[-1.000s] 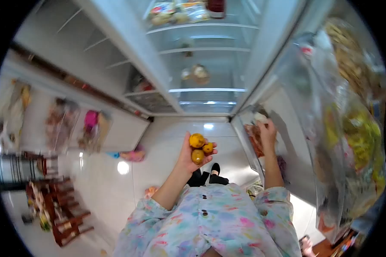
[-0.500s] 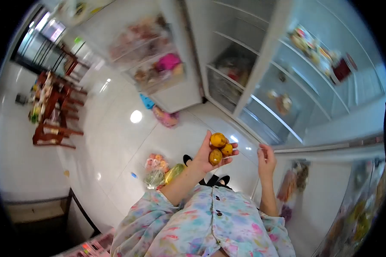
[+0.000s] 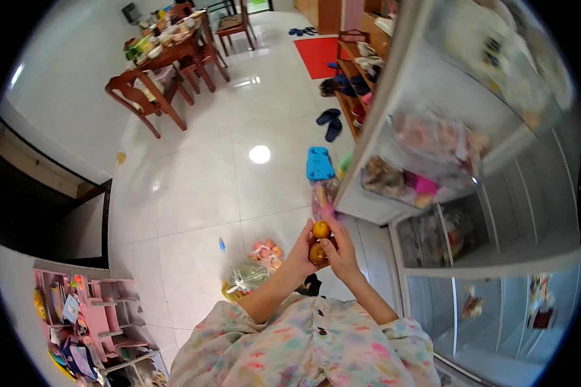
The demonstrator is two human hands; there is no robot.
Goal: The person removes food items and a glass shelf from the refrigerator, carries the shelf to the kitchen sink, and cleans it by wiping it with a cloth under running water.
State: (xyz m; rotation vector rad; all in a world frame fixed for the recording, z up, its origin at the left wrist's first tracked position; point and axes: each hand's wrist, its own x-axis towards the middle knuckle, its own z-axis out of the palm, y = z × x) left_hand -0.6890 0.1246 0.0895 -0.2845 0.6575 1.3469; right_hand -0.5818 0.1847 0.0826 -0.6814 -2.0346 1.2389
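Yellow-brown round fruits [image 3: 321,229] lie between my two hands, in front of my body. My left hand [image 3: 298,257] cradles them from the left side. From the right, my right hand [image 3: 344,256] closes around the same fruits, with its thumb over the lower one. Two fruits show; any other is hidden by the fingers. Below the hands is my patterned shirt. On the floor left of them lie a bag of pinkish fruit [image 3: 266,253] and a bag of green produce [image 3: 246,276].
An open fridge [image 3: 497,267] stands at the right, its door [image 3: 382,145] holding bagged food. A blue stool [image 3: 319,164] and slippers [image 3: 330,124] are on the floor. A dining table [image 3: 168,53] stands at the upper left, a pink shelf [image 3: 103,316] at the lower left.
The view has swung left, away from the fridge interior. My right hand has left the fridge door and come over to my left hand, closing on the fruits there.
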